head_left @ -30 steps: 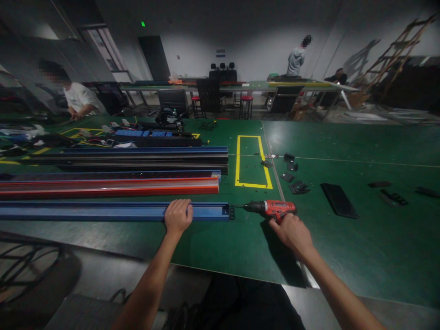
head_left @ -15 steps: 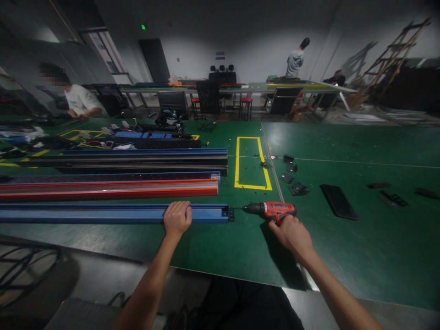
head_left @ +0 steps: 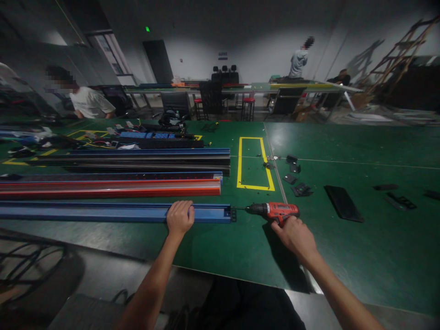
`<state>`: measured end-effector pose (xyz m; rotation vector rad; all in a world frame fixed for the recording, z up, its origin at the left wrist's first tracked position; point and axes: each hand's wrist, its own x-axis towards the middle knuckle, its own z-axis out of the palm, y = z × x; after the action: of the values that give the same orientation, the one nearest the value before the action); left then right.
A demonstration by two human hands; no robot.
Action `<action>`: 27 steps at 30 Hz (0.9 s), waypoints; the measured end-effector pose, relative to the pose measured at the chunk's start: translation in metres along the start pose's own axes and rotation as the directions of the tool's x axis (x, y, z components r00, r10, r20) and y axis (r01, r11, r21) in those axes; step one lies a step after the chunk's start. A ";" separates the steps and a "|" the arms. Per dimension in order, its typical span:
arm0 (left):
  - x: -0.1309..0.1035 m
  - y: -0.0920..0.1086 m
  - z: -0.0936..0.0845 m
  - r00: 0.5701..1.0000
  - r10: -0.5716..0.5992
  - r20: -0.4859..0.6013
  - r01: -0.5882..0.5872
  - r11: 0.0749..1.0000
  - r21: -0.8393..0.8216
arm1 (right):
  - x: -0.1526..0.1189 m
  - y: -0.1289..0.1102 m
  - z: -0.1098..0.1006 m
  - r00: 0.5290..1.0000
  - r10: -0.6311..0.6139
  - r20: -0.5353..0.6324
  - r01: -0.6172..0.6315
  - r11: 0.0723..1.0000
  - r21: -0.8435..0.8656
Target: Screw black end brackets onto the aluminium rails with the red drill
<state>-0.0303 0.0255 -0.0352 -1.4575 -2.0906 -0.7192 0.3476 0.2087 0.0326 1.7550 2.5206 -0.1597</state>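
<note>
A long blue channel-shaped profile (head_left: 113, 211) lies along the near side of the green table. My left hand (head_left: 180, 216) is wrapped over it a short way from its right end. At that end sits a small black end cap (head_left: 234, 215). My right hand (head_left: 296, 237) grips the handle of a red and black cordless drill (head_left: 282, 211), held sideways with its bit pointing left at the end cap. The bit's tip is at or very close to the cap; whether it touches a screw is too small to tell.
Behind the blue profile lie a red profile (head_left: 113, 188) and several dark profiles (head_left: 154, 160). Black plastic parts (head_left: 302, 189) and a flat black phone-like slab (head_left: 343, 203) lie to the right. Yellow tape (head_left: 256, 187) marks a rectangle. A person (head_left: 90, 101) sits far left.
The whole view has shifted slightly, so everything appears a little further right. Both hands keep their holds, and the drill stays in line with the end cap.
</note>
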 end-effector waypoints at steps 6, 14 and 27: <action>0.001 0.001 -0.001 1.000 0.011 0.000 -0.011 1.000 0.026 | 0.002 0.003 0.006 1.000 -0.017 -0.022 0.017 1.000 0.017; 0.003 0.004 -0.003 1.000 -0.006 0.011 0.006 1.000 0.017 | 0.003 0.004 0.006 0.998 -0.049 -0.034 0.049 0.999 0.000; 0.001 0.000 0.000 1.000 -0.004 0.014 0.004 1.000 0.015 | 0.002 0.003 0.007 0.996 -0.031 -0.085 0.033 0.999 0.019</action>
<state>-0.0301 0.0257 -0.0344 -1.4549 -2.1055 -0.6948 0.3495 0.2106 0.0258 1.7655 2.6157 -0.1154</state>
